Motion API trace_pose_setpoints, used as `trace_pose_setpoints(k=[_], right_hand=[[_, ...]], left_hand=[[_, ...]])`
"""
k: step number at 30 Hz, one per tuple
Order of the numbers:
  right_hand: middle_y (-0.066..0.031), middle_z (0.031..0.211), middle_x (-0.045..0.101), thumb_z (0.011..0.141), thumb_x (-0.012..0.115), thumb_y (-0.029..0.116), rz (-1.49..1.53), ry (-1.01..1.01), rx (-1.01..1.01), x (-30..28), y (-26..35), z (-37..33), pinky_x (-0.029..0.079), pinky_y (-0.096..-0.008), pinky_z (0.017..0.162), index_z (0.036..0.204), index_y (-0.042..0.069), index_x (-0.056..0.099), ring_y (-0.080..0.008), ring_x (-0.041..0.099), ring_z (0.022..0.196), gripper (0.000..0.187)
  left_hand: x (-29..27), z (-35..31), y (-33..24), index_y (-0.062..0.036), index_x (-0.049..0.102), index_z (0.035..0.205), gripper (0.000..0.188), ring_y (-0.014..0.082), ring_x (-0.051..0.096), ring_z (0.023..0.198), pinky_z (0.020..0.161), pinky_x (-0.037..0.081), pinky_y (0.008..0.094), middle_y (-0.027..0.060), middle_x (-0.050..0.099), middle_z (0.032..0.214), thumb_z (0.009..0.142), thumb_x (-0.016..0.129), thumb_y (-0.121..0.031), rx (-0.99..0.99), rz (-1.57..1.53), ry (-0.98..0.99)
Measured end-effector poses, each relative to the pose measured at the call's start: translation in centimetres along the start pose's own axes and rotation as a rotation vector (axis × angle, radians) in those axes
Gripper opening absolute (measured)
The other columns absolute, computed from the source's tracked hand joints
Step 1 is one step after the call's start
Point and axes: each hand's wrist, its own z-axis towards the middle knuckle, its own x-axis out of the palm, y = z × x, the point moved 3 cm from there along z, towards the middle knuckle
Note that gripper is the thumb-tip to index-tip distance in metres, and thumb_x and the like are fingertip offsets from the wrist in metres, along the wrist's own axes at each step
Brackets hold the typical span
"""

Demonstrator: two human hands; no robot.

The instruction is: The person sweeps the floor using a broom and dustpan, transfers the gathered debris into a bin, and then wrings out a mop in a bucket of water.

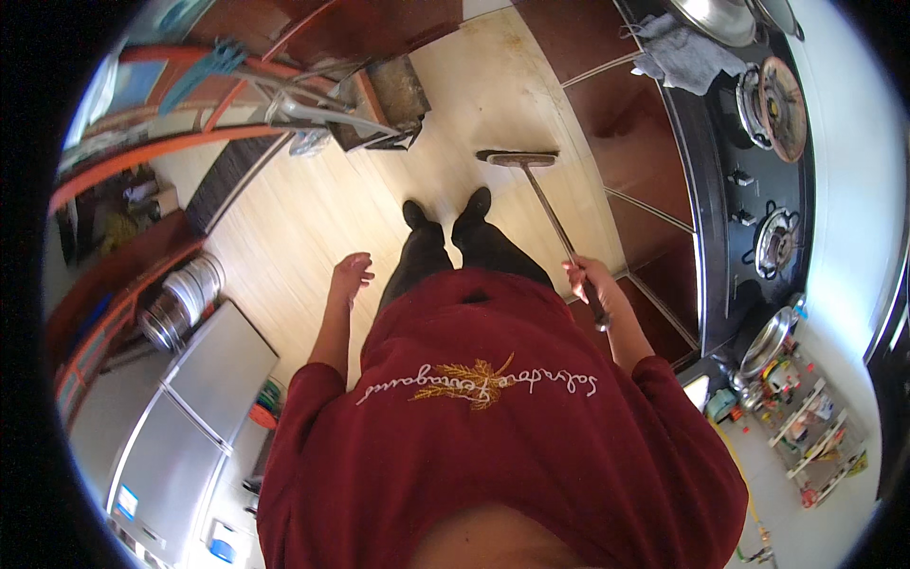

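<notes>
My right hand (591,277) is closed around the upper handle of a long-handled mop (548,206), near its end. The mop slants forward and to the left, and its narrow, flat head (519,159) rests on the pale floor (370,204) just beyond my right shoe. A dark edge or shadow runs along the head; its underside is hidden. Away from the mop, my left hand (353,273) hangs in the air at my left side. Its fingers are loosely bent and apart, with nothing in them.
Dark red cabinets (626,133) and a black counter with gas burners (775,242) line the right. A worn open box (396,95) stands ahead to the left. A silver fridge (180,427) and stacked metal pots (185,299) are at the left. A rack (815,436) is behind right.
</notes>
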Motion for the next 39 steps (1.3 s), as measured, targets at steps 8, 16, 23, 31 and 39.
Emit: trace_pose_setpoints(k=[8, 16, 23, 31, 39], right_hand=[[-0.0007, 0.064, 0.046, 0.09, 0.035, 0.015, 0.163, 0.184, 0.016, 8.2, 1.3, -2.2, 0.042, -0.0193, 0.041, 0.1, -0.005, 0.037, -0.0055, 0.046, 0.047, 0.023], [0.0013, 0.052, 0.04, 0.088, 0.033, 0.01, -0.046, 0.074, 0.084, 21.8, -5.3, 0.5, 0.039, -0.0182, 0.04, 0.095, -0.007, 0.036, -0.0055, 0.04, 0.041, 0.019], [-0.0002, 0.055, 0.039, 0.087, 0.031, 0.007, 0.097, 0.149, 0.117, 37.1, -16.8, 6.1, 0.039, -0.022, 0.044, 0.088, -0.007, 0.04, -0.0081, 0.041, 0.044, 0.017], [-0.0029, 0.056, 0.042, 0.073, 0.041, 0.006, 0.121, 0.325, 0.244, 52.3, -21.6, 16.1, 0.041, -0.0255, 0.048, 0.064, 0.005, 0.038, -0.0134, 0.045, 0.05, 0.01], [-0.0066, 0.06, 0.045, 0.067, 0.054, 0.025, 0.193, 0.251, 0.18, 68.7, -17.6, 24.8, 0.045, -0.0256, 0.044, 0.064, 0.004, 0.045, -0.0174, 0.048, 0.05, 0.023]], left_hand=[[-2.4, -2.0, 6.6, -0.0043, 0.058, 0.098, 0.025, 0.0131, 0.058, 0.059, 0.051, 0.045, 0.025, 0.0053, 0.06, 0.082, 0.079, 0.054, -0.02, -0.035, -0.278, -0.094], [-9.3, -2.4, 16.3, -0.0047, 0.054, 0.105, 0.032, 0.0164, 0.059, 0.065, 0.056, 0.046, 0.0278, 0.0076, 0.06, 0.089, 0.08, 0.052, -0.024, -0.08, -0.396, -0.091], [-22.2, -4.1, 28.6, -0.0076, 0.055, 0.104, 0.028, 0.014, 0.059, 0.06, 0.051, 0.045, 0.0253, 0.0051, 0.06, 0.088, 0.079, 0.054, -0.02, -0.102, -0.594, -0.216], [-33.3, -9.8, 42.6, -0.0056, 0.056, 0.098, 0.025, 0.0154, 0.057, 0.054, 0.044, 0.044, 0.0251, 0.0057, 0.059, 0.081, 0.079, 0.053, -0.021, -0.288, -0.831, -0.616], [-32.8, -8.9, 41.0, -0.0069, 0.056, 0.101, 0.027, 0.0164, 0.059, 0.059, 0.046, 0.046, 0.0265, 0.0062, 0.059, 0.085, 0.079, 0.053, -0.023, -0.375, -0.959, -0.524]])
